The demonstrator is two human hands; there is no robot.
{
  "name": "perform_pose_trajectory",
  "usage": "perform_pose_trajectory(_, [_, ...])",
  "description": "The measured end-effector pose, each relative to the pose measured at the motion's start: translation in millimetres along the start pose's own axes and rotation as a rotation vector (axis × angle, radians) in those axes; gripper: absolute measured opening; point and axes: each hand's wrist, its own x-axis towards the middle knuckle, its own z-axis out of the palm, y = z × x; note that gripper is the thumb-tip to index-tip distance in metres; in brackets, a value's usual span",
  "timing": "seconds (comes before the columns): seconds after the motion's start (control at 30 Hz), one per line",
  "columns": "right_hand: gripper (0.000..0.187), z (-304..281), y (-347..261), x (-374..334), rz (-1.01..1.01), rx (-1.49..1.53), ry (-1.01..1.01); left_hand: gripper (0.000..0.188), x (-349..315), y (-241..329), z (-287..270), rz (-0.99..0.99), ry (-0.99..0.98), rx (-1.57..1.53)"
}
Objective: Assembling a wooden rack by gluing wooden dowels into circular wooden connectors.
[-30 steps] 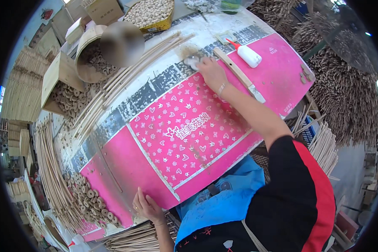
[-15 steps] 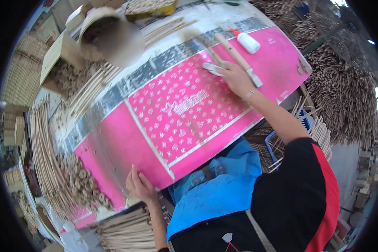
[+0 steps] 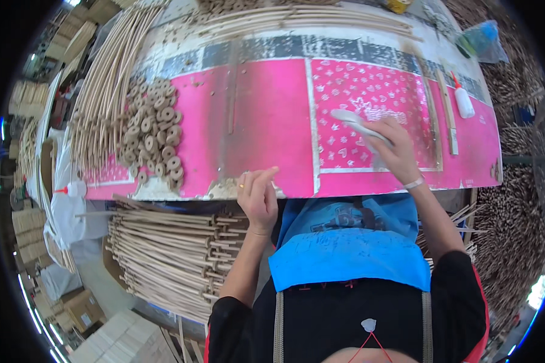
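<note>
In my right hand (image 3: 393,145) is a white, flat, round-ended tool (image 3: 352,121), gripped just above the pink patterned sheet on the worktable (image 3: 266,109). Its exact kind I cannot make out. My left hand (image 3: 259,198) is at the table's near edge, fingers loosely bent and partly apart, with nothing seen in them. A pile of small wooden rings (image 3: 154,136) lies to its left, beside a bundle of long thin wooden rods (image 3: 106,91). To the right of the tool are a flat wooden bar (image 3: 448,115) and a white bottle with a red tip (image 3: 464,101).
Below the table's near edge, many rods with rings on them (image 3: 169,251) are stacked. More rods (image 3: 309,23) lie along the far side. A plastic bag (image 3: 483,42) sits at the far right corner. Dense bundles of sticks (image 3: 511,242) stand right of the table.
My view has turned left and levelled over the table. My right hand, still gripping the white tool, has come away from the wooden bar, and my left hand's fingers are more bent.
</note>
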Motion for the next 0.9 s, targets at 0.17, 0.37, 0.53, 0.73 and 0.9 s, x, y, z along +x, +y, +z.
perform_pose_trajectory(0.17, [0.028,136,-62,88,-0.409,0.181,-0.167,0.025,-54,3,-42,-0.195,0.085,0.076])
perform_pose_trajectory(0.37, [0.013,239,-93,85,-0.775,-0.261,-0.137,0.029,-59,1,-60,-0.370,0.252,0.083])
perform_pose_trajectory(0.53, [0.021,124,-66,35,-0.547,-0.028,-0.432,0.033,-6,-15,-58,-0.296,0.171,0.098])
perform_pose_trajectory(0.73, [0.033,-91,21,-78,0.046,-0.142,0.327,0.061,149,-1,48,-0.036,-0.285,0.020])
perform_pose_trajectory(0.9, [0.034,-202,103,-155,0.396,-0.421,0.773,0.088,267,-28,181,0.392,-0.553,0.187])
